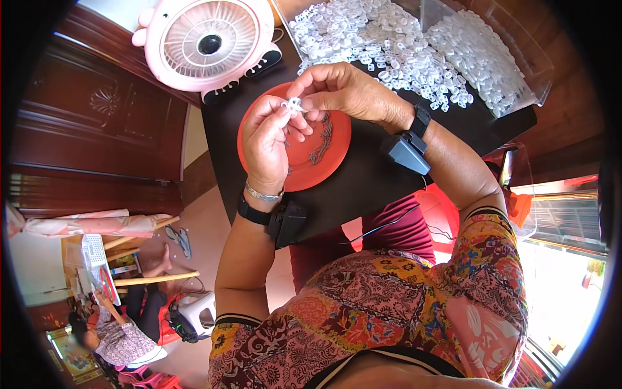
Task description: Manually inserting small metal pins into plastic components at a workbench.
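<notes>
Over a red plate [304, 170], my left hand [267, 144] and my right hand [346, 96] meet at their fingertips. Between them is a small white plastic piece [293, 104] with holes. Thumb and forefinger of the left hand pinch it from the near left. The right thumb and fingers close on it from the right, partly covering it. Small grey metal pieces [322, 146], thin like screws or pins, lie in a curved line on the plate below. Whether one of them is also between my fingers cannot be made out.
Many white plastic pieces [382, 39] are heaped at the back of the black table [369, 168]. More fill a clear bin [483, 58] at the back right. A pink fan [208, 44] stands at the back left. A person [129, 337] sits farther off at lower left.
</notes>
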A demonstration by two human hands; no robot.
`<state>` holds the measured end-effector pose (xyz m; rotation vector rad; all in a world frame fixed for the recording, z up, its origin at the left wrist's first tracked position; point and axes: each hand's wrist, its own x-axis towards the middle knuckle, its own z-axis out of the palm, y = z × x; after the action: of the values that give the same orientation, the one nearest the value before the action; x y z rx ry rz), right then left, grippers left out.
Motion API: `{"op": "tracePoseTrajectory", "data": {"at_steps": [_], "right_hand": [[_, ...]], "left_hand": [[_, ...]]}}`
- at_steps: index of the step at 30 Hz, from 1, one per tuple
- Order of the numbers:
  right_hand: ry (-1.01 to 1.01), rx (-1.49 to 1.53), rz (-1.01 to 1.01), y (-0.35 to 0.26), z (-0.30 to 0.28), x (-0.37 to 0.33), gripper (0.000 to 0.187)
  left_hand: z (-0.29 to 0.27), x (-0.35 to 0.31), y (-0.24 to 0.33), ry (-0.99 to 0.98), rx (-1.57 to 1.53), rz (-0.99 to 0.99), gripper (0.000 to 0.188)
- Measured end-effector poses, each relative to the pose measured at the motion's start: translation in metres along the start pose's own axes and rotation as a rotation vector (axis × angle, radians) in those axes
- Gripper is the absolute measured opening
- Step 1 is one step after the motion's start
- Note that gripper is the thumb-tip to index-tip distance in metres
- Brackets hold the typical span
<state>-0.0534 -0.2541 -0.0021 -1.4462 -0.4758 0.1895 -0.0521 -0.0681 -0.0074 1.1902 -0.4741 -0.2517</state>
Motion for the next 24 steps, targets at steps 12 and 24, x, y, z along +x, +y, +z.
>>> {"op": "tracePoseTrajectory", "data": {"at_steps": [12, 24], "right_hand": [[0.109, 0.014, -0.053, 0.0001, -0.0020, 0.0018, 0.017], [0.138, -0.051, -0.072, 0.0023, -0.0013, 0.0015, 0.017]], "left_hand": [[0.0009, -0.0020, -0.0004, 0.096, 0.148, -0.073, 0.015], [-0.0007, -0.0015, -0.0014, 0.077, 0.192, -0.062, 0.014]]}}
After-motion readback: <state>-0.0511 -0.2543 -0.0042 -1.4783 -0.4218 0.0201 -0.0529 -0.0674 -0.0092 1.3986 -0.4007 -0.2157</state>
